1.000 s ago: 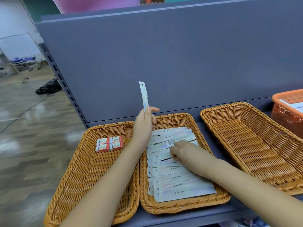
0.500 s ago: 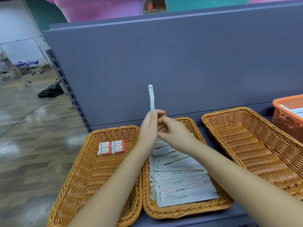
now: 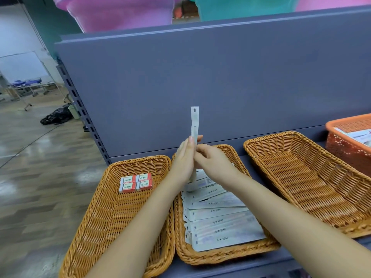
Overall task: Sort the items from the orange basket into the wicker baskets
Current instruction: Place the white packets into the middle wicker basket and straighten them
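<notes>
White and thin, the packet [image 3: 194, 125] stands straight up in the middle of the frame. Your left hand [image 3: 185, 159] holds its lower part, and your right hand [image 3: 212, 162] pinches it from the other side, maybe to pull it free and lay it down. Right under your hands, the middle wicker basket [image 3: 224, 255] holds a flat row of the same packets [image 3: 220, 223]. 4 small red boxes [image 3: 136, 182] sit in the left wicker basket [image 3: 96, 227]. More items wait in the orange basket [image 3: 345, 141] at the right edge.
</notes>
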A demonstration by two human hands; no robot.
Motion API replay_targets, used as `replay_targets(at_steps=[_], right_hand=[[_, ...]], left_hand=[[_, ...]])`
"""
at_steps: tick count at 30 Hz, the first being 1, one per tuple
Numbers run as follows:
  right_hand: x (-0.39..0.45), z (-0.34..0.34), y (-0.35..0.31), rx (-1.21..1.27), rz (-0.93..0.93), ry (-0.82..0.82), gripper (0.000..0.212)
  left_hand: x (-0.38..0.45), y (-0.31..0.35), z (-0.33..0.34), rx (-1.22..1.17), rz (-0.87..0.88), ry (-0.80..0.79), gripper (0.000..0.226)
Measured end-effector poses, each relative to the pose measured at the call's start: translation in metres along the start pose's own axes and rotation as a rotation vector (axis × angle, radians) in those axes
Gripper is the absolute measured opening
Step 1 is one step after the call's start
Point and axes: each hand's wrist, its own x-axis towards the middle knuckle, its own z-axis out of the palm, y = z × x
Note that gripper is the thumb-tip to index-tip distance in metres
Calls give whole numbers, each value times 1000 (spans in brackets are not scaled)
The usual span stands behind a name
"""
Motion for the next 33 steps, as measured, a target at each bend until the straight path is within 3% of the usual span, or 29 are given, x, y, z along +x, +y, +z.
replay_targets(at_steps=[4, 8, 13, 16, 18, 33], right_hand=[[-5, -14, -1, 80, 81, 54, 28], [-9, -42, 6, -180, 49, 35, 22], [-28, -64, 16, -504, 25, -352, 13], [-40, -60, 23, -740, 8, -580, 16], [-44, -54, 25, -776, -9, -640, 19], [-50, -27, 45, -788, -157, -515, 16]], left_hand=[[2, -3, -2, 52, 31, 11, 36], [8, -11, -13, 253, 42, 34, 33], [16, -19, -20, 684, 55, -44, 26], [18, -27, -20, 819, 114, -69, 29], [18, -30, -20, 870, 140, -97, 29], [16, -37, -16, 1037, 210, -192, 29]])
